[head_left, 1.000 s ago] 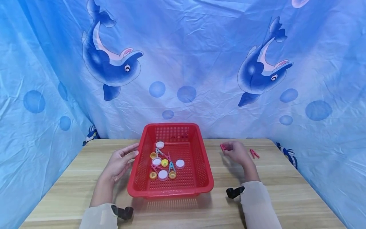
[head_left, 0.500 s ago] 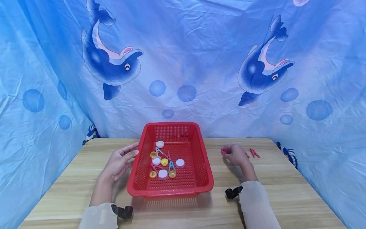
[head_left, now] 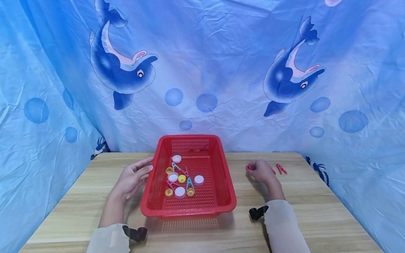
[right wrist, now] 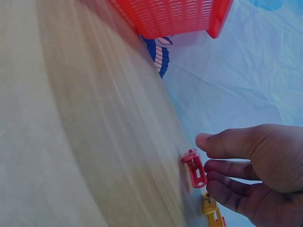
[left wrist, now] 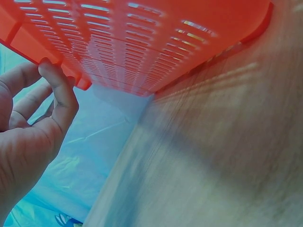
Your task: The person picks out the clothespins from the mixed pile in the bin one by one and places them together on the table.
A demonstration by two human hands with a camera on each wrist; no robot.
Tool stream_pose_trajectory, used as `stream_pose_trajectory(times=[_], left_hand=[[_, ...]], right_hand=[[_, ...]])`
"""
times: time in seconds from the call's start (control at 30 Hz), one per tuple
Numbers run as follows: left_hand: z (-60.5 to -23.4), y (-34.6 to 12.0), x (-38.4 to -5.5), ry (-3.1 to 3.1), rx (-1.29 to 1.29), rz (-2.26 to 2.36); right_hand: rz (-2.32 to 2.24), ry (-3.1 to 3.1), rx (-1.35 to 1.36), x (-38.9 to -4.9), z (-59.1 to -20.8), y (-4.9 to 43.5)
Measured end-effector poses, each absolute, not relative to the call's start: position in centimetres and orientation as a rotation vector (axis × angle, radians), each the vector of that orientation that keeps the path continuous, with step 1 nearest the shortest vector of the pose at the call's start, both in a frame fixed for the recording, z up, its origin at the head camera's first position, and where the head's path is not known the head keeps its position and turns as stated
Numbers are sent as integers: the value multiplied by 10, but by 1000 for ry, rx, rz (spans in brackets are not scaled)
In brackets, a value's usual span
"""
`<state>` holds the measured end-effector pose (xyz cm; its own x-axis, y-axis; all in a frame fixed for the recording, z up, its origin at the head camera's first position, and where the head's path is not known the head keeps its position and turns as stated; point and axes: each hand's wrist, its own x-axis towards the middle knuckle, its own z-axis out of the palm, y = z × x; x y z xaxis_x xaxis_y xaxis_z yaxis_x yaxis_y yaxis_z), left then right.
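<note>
Red clothespin (right wrist: pixel 194 166) by the fingertips of the right hand (head_left: pixel 262 171), toward the far edge of the desk (head_left: pixel 79 196): that's what my eye goes to. Thumb and fingers stand apart, not closed round it; whether they touch it, I can't tell. A yellow clothespin (right wrist: pixel 210 206) lies just beside it, and another red clothespin (head_left: pixel 281 169) farther right, as though they're kept together on that side, within easy reach.

Across the desk, the left hand (head_left: pixel 133 180) touches the rim of the red plastic basket (head_left: pixel 186 213), probably to steady it; I can't tell if it's pinching. Bottle caps (head_left: pixel 179 192) and more clothespins lie loose inside, likely so the walls contain them.

By the right hand, the red one looks small and glossy, with a slotted, round-ended body.
</note>
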<state>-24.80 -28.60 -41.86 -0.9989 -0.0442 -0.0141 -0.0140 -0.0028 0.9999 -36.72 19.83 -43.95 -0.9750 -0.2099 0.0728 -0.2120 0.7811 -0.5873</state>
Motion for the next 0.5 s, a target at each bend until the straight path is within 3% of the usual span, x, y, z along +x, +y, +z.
stream_pose_trajectory(times=[0.5], left_hand=[[-419, -287, -249, -2194, 49, -2211]], right_hand=[[958, -3008, 348, -366, -438, 201]])
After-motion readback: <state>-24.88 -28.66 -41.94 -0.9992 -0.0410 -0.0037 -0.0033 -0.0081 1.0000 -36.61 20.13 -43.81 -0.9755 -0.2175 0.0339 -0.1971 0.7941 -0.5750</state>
